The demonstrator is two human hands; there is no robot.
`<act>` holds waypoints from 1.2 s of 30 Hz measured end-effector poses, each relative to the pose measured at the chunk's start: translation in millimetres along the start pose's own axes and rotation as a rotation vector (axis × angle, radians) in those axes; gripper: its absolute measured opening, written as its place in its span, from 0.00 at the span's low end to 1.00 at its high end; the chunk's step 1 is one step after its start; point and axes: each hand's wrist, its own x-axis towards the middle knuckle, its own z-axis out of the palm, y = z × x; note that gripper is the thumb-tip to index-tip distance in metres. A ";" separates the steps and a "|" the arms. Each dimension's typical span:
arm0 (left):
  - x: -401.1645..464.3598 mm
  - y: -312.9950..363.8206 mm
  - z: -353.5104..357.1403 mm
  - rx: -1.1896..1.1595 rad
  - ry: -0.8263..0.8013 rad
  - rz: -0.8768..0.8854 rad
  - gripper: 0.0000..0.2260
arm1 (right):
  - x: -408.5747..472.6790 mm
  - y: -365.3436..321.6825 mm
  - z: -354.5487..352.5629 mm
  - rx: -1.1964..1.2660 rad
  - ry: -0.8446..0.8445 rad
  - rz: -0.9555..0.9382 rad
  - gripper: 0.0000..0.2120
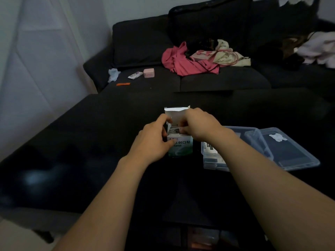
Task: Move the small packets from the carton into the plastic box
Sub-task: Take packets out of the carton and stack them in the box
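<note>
I hold the open carton (179,145) still on the dark counter (90,142) with my left hand (154,140), my right hand (197,124) pinches packets (175,131) inside, and next I lift them into the plastic box (213,160) just beside it.

carton (179,147): white and green, printed, upright on the dark table, top flaps open
packets (174,131): small, printed, inside the carton's mouth
plastic box (213,160): clear, open, just right of the carton
</note>
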 end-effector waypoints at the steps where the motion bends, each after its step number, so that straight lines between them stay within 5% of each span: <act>1: -0.3 1.1 0.3 0.005 0.001 0.000 0.24 | 0.0 1.1 -0.3 0.003 -0.010 0.003 0.05; 15: 2.5 5.8 4.2 0.161 0.016 0.059 0.15 | 0.1 9.9 -5.8 0.161 -0.055 -0.011 0.08; 24: 4.0 6.3 6.4 0.223 -0.030 0.022 0.10 | 0.8 10.2 -1.0 0.095 -0.002 0.006 0.02; 36: 3.8 5.9 7.4 0.221 -0.015 0.034 0.12 | -1.8 4.4 0.5 -0.126 0.055 -0.028 0.09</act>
